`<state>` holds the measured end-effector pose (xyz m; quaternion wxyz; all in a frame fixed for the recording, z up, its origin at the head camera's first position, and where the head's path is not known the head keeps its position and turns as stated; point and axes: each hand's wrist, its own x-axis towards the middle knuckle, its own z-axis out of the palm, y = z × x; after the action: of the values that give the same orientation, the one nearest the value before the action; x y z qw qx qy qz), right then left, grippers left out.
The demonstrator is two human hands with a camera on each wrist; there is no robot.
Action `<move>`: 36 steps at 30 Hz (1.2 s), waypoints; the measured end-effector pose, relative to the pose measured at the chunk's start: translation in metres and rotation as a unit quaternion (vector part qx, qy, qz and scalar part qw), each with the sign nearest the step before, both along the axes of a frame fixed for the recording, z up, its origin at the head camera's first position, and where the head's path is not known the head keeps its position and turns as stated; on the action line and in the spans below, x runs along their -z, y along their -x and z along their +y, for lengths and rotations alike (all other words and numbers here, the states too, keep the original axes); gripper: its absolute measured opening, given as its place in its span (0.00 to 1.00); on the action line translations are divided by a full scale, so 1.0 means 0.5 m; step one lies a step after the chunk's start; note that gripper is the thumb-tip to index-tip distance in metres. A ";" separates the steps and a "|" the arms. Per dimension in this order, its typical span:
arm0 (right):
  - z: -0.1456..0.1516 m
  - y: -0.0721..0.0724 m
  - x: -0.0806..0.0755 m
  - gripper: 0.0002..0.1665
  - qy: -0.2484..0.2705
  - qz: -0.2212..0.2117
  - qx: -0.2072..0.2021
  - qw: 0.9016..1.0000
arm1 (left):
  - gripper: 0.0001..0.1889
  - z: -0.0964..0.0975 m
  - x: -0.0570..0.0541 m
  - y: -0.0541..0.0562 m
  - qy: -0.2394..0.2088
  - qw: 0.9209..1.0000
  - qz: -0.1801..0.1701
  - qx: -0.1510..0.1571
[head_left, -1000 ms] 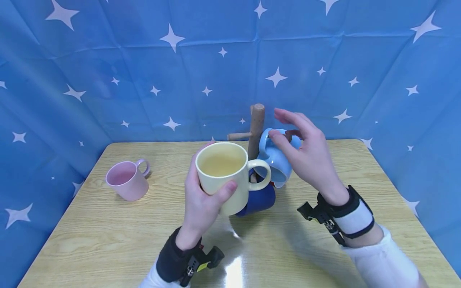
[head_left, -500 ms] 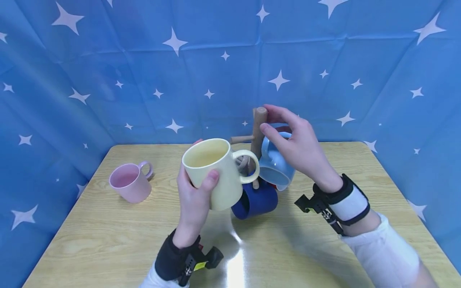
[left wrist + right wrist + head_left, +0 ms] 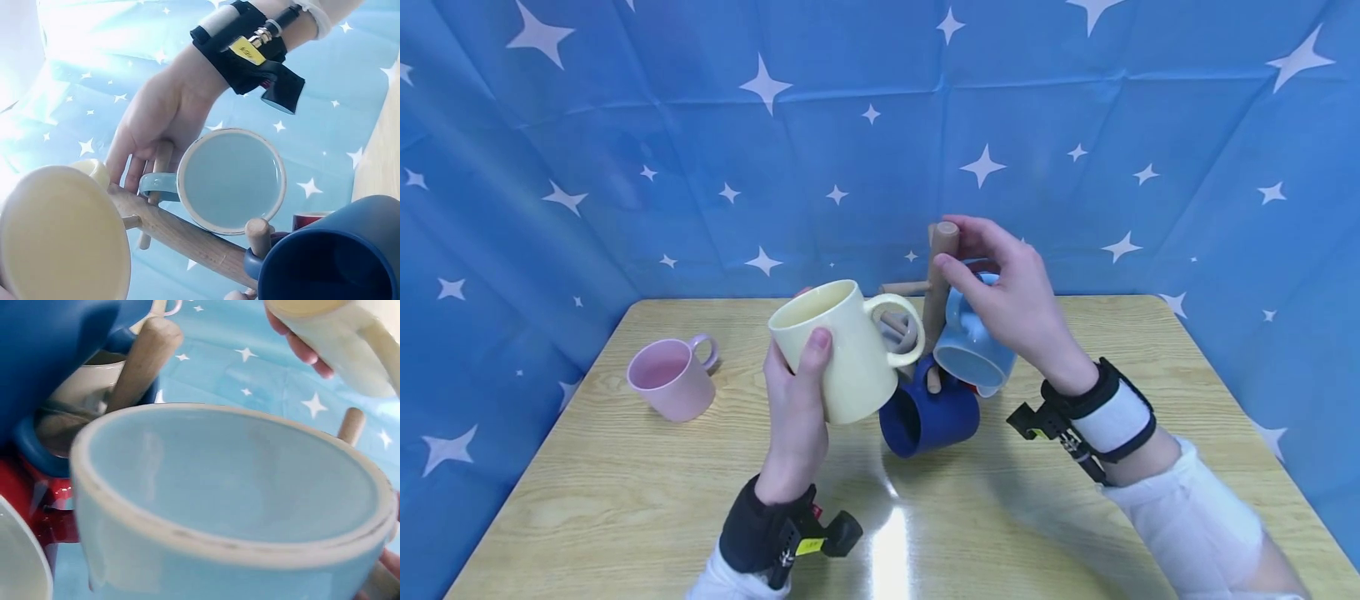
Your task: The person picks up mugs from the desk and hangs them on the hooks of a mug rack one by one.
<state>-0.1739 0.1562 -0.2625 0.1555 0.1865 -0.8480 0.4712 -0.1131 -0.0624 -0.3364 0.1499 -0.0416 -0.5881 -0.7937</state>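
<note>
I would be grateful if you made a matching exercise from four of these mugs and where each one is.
Mugs:
1. pink mug
2. yellow mug
3. dark blue mug
4. light blue mug

Places:
A. held in the left hand
B. hung on an upper peg, next to the right hand
C. on the table, apart from the wooden rack
D. hung on a lower peg

Pairs: 1-C, 2-A, 3-D, 4-B

Table (image 3: 625,492): pale wood-grain top, glossy at front.
A pink mug (image 3: 672,380) stands at left, handle rightward; the wooden stand's (image 3: 936,307) foot is obscured.
</note>
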 end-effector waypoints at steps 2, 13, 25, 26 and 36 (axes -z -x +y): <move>-0.002 0.002 0.004 0.25 0.001 -0.001 0.003 1.000 | 0.34 -0.001 0.000 0.003 -0.014 1.000 -0.004 0.004; -0.002 0.007 0.018 0.24 -0.001 0.008 0.000 1.000 | 0.27 -0.004 -0.003 0.012 -0.060 0.997 -0.035 0.020; -0.004 0.005 0.024 0.24 0.001 0.010 0.003 1.000 | 0.28 -0.008 0.003 0.027 -0.088 0.990 -0.088 0.072; -0.003 0.005 0.025 0.24 0.001 0.011 0.004 1.000 | 0.28 -0.008 0.004 0.027 -0.088 0.990 -0.087 0.073; -0.002 0.006 0.024 0.24 0.002 0.019 0.005 1.000 | 0.28 0.000 -0.014 0.028 -0.089 0.991 -0.071 0.074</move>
<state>-0.1771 0.1550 -0.2744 0.1741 0.1904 -0.8451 0.4683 -0.1269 -0.0623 -0.3294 0.0521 -0.0149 -0.5200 -0.8524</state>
